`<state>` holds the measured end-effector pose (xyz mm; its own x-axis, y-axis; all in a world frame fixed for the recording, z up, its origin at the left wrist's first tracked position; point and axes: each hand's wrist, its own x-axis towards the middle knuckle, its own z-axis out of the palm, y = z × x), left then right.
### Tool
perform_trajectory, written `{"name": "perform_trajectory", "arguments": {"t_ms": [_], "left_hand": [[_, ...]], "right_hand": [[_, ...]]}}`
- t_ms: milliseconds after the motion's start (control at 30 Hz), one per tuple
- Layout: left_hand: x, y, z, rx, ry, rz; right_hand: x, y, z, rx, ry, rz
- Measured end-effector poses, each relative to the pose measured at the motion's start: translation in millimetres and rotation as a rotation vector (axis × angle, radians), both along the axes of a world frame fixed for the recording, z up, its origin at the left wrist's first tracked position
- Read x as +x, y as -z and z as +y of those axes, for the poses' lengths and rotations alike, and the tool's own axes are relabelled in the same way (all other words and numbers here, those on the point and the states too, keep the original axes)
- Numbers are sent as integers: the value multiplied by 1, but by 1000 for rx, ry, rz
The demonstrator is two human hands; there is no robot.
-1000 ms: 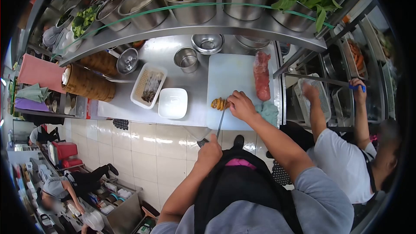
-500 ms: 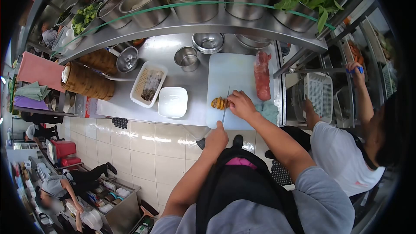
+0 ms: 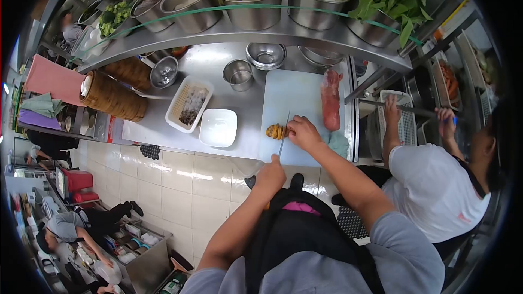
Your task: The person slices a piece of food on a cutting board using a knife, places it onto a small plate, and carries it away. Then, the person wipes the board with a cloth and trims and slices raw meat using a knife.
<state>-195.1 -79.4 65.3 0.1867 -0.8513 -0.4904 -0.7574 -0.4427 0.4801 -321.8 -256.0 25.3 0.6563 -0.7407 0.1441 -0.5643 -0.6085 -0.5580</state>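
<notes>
My left hand (image 3: 271,176) is closed around the handle of a kitchen knife (image 3: 284,130), its narrow blade pointing away from me over the cutting board (image 3: 297,90). Beside the blade lies a yellow-brown piece of food (image 3: 274,131), cut into slices that still sit close together. The fingers of my right hand (image 3: 303,132) are pinched together at the right side of the blade, on the end of that piece; they hide part of it. A long piece of raw red meat (image 3: 330,100) rests along the board's right side, and a greenish cloth (image 3: 338,142) is near my right wrist.
Left of the board stand a white square bowl (image 3: 218,128), a white basket (image 3: 189,104) and a steel pot (image 3: 238,75). Bamboo steamers (image 3: 114,98) are farther left. A steel shelf (image 3: 245,41) with filled pots spans the far side. A co-worker (image 3: 436,190) stands close on my right.
My hands, the knife and the food stay almost in place; the view shifts slightly. On the right, the co-worker's nearer hand has moved forward, over the white crate.
</notes>
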Motion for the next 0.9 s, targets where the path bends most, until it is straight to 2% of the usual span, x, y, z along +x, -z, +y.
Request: {"name": "perform_trajectory", "arguments": {"t_ms": [100, 200, 300, 400, 500, 600, 667, 733, 800, 833, 900], "left_hand": [[7, -24, 35, -11, 61, -7], [-1, 16, 20, -80, -11, 39], [-6, 21, -3, -57, -37, 45], [0, -1, 32, -105, 15, 7], [-4, 10, 55, -101, 8, -12], [-14, 55, 32, -136, -34, -40], [-8, 48, 32, -141, -23, -55], [-1, 36, 33, -137, -19, -72], [2, 21, 40, -114, 4, -48], [2, 15, 42, -106, 0, -43], [2, 3, 39, -99, -18, -55]], "right_hand": [[0, 3, 0, -8, 9, -21], [-2, 7, 5, -28, 1, -26], [-1, 2, 5, -25, -4, -20], [-1, 3, 1, -4, 10, -25], [-3, 9, 4, -1, 34, -35], [-7, -1, 10, 39, 24, -26], [-22, -18, 12, 89, 10, -15], [-51, -38, 20, -99, 211, -162], [-92, -57, 36, 68, 401, -126], [-113, -40, 46, 74, 397, -118], [-148, 8, 61, 7, 359, 91]]}}
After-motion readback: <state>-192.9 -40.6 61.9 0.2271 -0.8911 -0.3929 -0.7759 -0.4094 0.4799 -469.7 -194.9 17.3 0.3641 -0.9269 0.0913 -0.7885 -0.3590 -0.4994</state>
